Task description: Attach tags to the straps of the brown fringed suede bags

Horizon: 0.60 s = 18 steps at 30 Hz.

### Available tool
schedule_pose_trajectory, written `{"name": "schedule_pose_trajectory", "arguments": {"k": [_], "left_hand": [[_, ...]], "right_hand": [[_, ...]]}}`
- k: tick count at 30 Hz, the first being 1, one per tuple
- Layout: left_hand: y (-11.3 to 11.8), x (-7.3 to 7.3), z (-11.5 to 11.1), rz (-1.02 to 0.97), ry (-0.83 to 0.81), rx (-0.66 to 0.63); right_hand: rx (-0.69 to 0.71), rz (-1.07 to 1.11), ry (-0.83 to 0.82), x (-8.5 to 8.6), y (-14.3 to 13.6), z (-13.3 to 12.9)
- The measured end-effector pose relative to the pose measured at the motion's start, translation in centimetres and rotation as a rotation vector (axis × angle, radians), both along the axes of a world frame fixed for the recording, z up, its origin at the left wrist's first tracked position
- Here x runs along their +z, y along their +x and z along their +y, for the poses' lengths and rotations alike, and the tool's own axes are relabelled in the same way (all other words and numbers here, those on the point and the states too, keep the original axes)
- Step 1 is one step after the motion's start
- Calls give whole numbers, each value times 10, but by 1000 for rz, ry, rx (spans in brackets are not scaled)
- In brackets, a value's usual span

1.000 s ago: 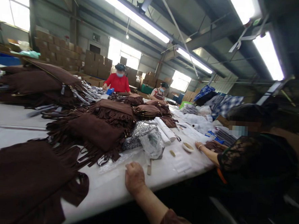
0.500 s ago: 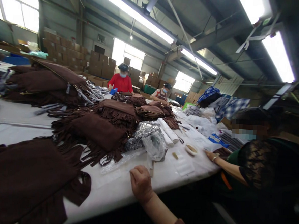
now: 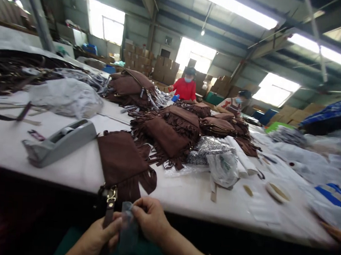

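Observation:
My left hand [image 3: 97, 232] is closed around a dark brown bag strap [image 3: 109, 212] near its gold clasp [image 3: 112, 194], at the table's front edge. Beside it, my right hand [image 3: 153, 220] pinches the top of a clear plastic sleeve [image 3: 128, 232]. The sleeve hangs against my left fingertips; whether they grip it too, I cannot tell. Just beyond both hands a brown fringed bag [image 3: 120, 159] lies flat on the white table, its fringe spread to the right. The strap's lower part is hidden by my left hand.
A grey tape dispenser [image 3: 61, 142] stands left of the bag. Brown fringed bags [image 3: 167, 137] are piled behind it, with crumpled plastic [image 3: 224, 167] to their right. A shallow dish [image 3: 278, 192] sits farther right. Two people work across the table; another person's hand [image 3: 334, 231] shows at right.
The view has swung left, bringing the tape dispenser into sight. My left hand has come into view on the strap; my right hand, earlier a closed fist over the table edge, now pinches the plastic sleeve.

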<state>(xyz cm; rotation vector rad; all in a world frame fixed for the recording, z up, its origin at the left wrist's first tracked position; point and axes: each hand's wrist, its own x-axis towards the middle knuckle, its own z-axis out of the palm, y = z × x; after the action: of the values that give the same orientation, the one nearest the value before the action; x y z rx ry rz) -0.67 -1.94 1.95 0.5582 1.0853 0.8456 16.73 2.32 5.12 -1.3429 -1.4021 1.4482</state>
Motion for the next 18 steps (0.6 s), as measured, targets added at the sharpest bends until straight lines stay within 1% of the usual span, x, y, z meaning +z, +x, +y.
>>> {"name": "schedule_pose_trajectory", "arguments": {"k": [2,5,7,8,9,11,12,14,15,18], "left_hand": [[-1,0,-6,86,4,26],[-4,-1,-9,126,-19,83],[-5,-3,-9,125,-26,84],[-5,-4,-9,127,-23,73],[-4,-5,-8,130,-19,61],[-2,-8,-8,140,-12,39],[-1,-9,-8,151,-2,24],[-2,-9,-12,184,27,-23],[-4,-7,-14,210,52,-68],[-18,1,-24,333,162,-284]], "right_hand": [[-6,20,1,-10,-11,2],[103,255,-143,-22,-18,0],[155,377,-208,-27,-19,-3],[132,382,-217,-28,-20,-4],[79,358,-219,-27,-21,-5],[-15,271,-224,-21,-22,-4],[-34,228,-217,-18,-22,-2],[-19,163,-184,-12,-20,1],[-9,140,-171,-11,-17,2],[-15,136,-188,-15,-9,2]]}}
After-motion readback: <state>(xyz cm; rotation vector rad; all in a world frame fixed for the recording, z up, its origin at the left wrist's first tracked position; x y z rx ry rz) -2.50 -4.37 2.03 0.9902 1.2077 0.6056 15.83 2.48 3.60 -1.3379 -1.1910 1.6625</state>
